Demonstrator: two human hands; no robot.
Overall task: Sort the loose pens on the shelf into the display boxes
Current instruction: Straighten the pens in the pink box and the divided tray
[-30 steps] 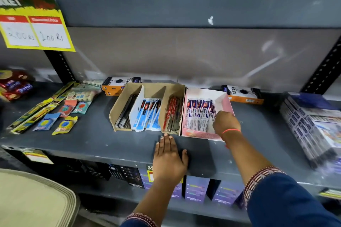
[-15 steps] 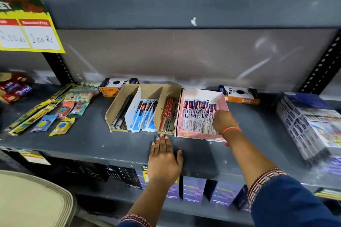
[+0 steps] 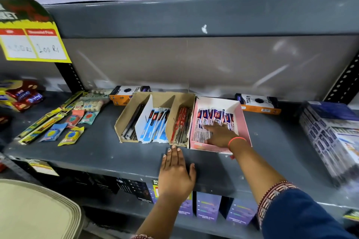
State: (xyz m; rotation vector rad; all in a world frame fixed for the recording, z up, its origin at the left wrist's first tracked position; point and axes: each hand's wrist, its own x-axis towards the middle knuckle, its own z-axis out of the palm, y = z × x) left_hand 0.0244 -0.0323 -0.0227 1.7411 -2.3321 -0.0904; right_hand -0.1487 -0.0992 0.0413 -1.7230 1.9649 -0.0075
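Observation:
A brown cardboard display box [image 3: 124, 116] stands on the grey shelf [image 3: 97, 153] with three compartments: dark pens [image 3: 132, 126] on the left, blue-and-white packed pens [image 3: 155, 126] in the middle, red pens [image 3: 180, 124] on the right. Touching its right side is a pink display box [image 3: 243, 122] full of white-and-blue packed pens [image 3: 211, 116]. My right hand [image 3: 219, 134] lies flat inside the pink box, fingers spread on the packs. My left hand [image 3: 174, 172] rests palm down on the shelf's front, in front of the brown box, holding nothing.
Erasers and long yellow packs [image 3: 54, 122] lie at the left. Two orange-and-black boxes [image 3: 258, 104] sit at the back. A stack of boxed goods [image 3: 330, 134] stands on the right. Purple cartons [image 3: 207, 207] fill the shelf below. A beige stool [image 3: 35, 213] stands lower left.
My right hand has moved from the pink box's right side leftward across the packs and spread flat. My left hand has stayed on the shelf front.

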